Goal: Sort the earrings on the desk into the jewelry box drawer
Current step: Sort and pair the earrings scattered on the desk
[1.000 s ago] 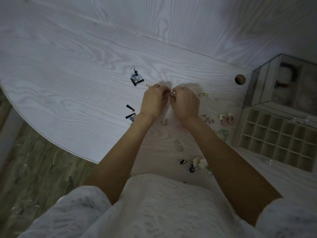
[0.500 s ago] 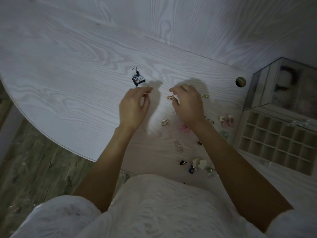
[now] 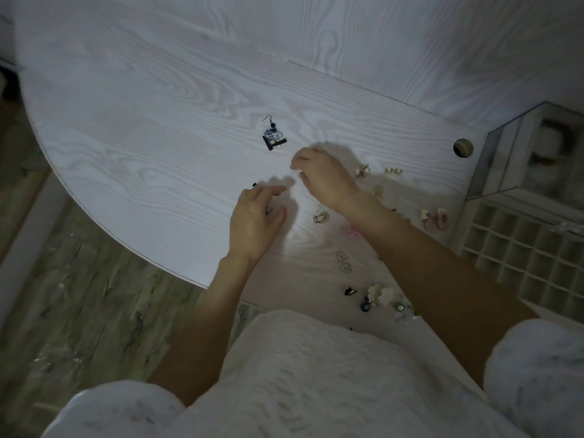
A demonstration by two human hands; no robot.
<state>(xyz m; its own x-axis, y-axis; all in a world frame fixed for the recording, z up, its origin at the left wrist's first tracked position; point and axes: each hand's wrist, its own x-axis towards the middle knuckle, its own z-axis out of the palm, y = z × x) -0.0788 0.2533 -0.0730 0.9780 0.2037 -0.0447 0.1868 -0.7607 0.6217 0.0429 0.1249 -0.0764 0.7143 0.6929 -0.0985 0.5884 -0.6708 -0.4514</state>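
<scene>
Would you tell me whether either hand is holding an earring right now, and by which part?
It cannot be told: the left hand and right hand have curled fingers, but no earring shows between them.

Pale white wood-grain tabletop (image 3: pixel 158 147); blue-and-white patterned hook earring with black bars (image 3: pixel 272 135); pink round earrings (image 3: pixel 437 221); cream flower-shaped earrings (image 3: pixel 380 294).

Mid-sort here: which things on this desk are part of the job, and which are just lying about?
Job: blue-and-black drop earring, gold earring, heart hoops, flower earrings, divided drawer.
Lying about: cable hole, mirrored box top.
</scene>
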